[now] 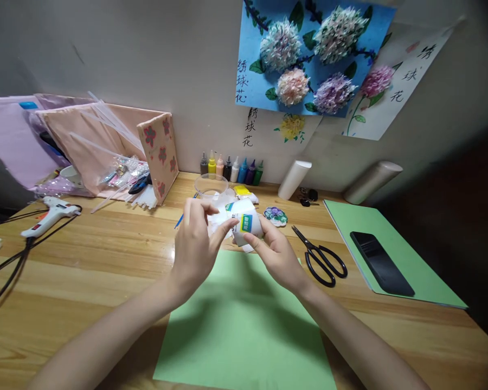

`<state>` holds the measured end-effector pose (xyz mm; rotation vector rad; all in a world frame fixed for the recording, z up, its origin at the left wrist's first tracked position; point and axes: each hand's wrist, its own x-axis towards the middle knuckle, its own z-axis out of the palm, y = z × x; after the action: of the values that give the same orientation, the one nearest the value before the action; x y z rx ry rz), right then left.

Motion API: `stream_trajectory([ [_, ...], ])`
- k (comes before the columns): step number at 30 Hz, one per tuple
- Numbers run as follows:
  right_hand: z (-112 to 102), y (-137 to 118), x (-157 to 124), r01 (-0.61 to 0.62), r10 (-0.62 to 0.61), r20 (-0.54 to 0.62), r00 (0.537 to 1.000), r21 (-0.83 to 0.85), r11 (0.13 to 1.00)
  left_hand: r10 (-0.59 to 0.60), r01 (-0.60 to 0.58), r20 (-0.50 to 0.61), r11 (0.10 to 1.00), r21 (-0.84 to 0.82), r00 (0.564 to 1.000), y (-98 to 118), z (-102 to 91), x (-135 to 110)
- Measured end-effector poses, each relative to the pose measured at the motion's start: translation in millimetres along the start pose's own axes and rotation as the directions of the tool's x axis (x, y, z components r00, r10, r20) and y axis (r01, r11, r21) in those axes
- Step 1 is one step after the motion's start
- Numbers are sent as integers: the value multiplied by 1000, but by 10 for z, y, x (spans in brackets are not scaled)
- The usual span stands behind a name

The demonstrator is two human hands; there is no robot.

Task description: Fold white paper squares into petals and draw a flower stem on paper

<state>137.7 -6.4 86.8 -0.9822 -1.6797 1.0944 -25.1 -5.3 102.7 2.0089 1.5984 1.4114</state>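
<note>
two hands meet around one white labelled piece (245,222), which i see lifted over the far edge of a green sheet (244,336), roughly midway across the worktop (117,260). my right hand (278,254) grips its right end, thumb in front and fingers round the side. my left hand (197,238) has its thumb against the left end and its index finger bent close by; i cannot tell from here whether those fingertips pinch a flap. the label shows blue-green and yellow.

just beyond the hands i find a clear round tub (211,185) and a yellow packet (242,190), with a painted flower disc (275,216) to the right. black-handled scissors (321,257) lie open beside the right hand. towards the worktop's right edge, a phone (382,264) rests on a green board (423,279).

eight small bottles (243,172) stand along the back edge, then a white roll (295,180), keys (308,197) and, by the far right corner, a greyish roll (373,182). a pink box (158,154) stands near the far left corner, and a glue gun (51,216) lies near the left edge.
</note>
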Motion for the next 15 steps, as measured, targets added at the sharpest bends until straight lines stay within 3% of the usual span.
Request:
stream_trajectory([
  [1, -4, -5, -5, 13, -13, 5, 1000, -34, 999, 60, -60, -5, 998, 25, 998, -13, -21, 30],
  [5, 12, -20, -42, 56, -53, 21, 998, -175, 983, 257, -258, 150, 966, -13, 955, -9, -79, 95],
  [15, -8, -34, -50, 154, -130, 88, 988, -389, 908, 330, -367, 219, 916, 160, 918, -87, 44, 45],
])
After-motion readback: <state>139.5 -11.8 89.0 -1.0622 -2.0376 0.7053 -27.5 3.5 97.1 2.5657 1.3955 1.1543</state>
